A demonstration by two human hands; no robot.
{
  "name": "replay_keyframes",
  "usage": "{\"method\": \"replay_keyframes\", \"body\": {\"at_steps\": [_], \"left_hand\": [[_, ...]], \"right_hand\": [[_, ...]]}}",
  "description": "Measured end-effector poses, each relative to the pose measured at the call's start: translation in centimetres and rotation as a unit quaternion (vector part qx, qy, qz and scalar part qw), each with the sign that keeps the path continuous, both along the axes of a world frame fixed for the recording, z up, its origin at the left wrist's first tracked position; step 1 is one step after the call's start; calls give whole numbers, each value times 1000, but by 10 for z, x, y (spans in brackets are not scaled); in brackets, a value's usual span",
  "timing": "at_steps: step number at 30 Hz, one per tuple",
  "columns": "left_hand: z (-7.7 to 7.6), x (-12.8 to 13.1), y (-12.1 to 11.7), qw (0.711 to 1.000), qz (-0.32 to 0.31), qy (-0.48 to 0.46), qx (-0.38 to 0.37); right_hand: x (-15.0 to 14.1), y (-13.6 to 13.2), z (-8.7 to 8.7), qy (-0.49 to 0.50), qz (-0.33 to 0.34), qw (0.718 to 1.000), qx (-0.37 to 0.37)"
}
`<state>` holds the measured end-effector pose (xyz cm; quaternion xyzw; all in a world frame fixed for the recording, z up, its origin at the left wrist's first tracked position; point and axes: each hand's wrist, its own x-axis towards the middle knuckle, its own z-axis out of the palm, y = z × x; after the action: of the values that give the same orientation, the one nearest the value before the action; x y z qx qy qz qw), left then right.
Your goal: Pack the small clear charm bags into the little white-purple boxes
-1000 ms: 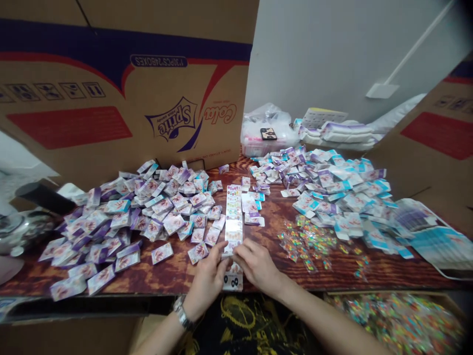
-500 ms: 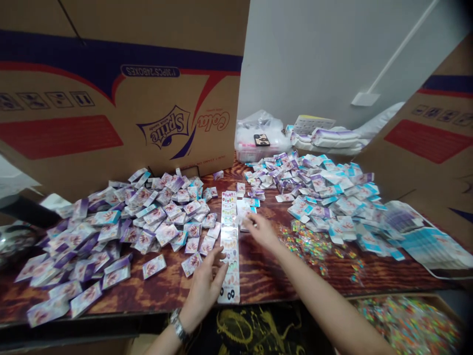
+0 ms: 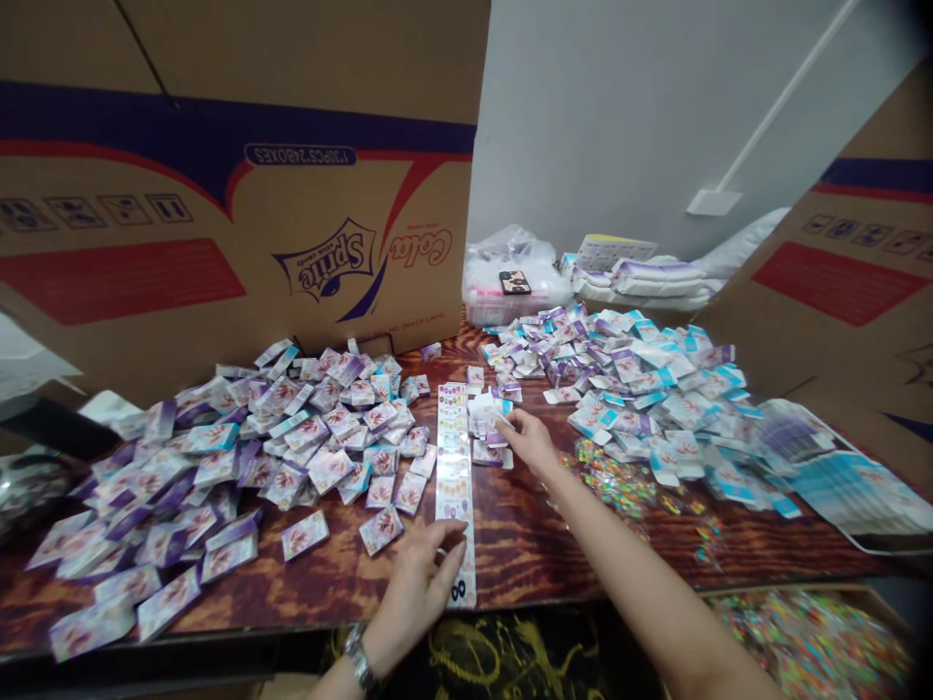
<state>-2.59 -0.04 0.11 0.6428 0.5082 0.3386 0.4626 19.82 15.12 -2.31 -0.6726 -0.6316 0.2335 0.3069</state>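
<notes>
A long white sticker strip (image 3: 455,467) lies lengthwise on the wooden table (image 3: 525,544), running from the near edge toward the back. My left hand (image 3: 427,578) rests on its near end with fingers stretched out flat. My right hand (image 3: 526,436) reaches forward to a small stack of flat white-and-purple packets (image 3: 485,416) just right of the strip, fingertips closed on one of them. A big heap of purple packets (image 3: 240,457) spreads to the left, and a second heap with blue edges (image 3: 641,389) lies to the right.
Large cardboard boxes (image 3: 240,185) stand behind the left heap and at the right (image 3: 852,282). Colourful small wrapped pieces (image 3: 619,481) lie scattered right of my arm, and more fill a box below the table edge (image 3: 809,642). Plastic bags with a phone sit at the back (image 3: 514,277).
My right hand left the strip's near end and reached forward to the small packet stack. My left hand stayed on the strip and flattened. The camera shifted a little.
</notes>
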Motion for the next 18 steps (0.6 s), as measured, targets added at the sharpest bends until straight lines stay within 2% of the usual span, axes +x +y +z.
{"method": "replay_keyframes", "body": {"at_steps": [5, 12, 18], "left_hand": [[1, 7, -1, 999, -24, -19, -18], [3, 12, -3, 999, -43, 11, -2], [-11, 12, -9, 999, -33, -7, -16]], "right_hand": [[7, 9, -2, 46, -10, 999, -8], [-18, 30, -4, -8, -9, 997, -73], [-17, 33, -6, -1, -39, 996, -81]]}}
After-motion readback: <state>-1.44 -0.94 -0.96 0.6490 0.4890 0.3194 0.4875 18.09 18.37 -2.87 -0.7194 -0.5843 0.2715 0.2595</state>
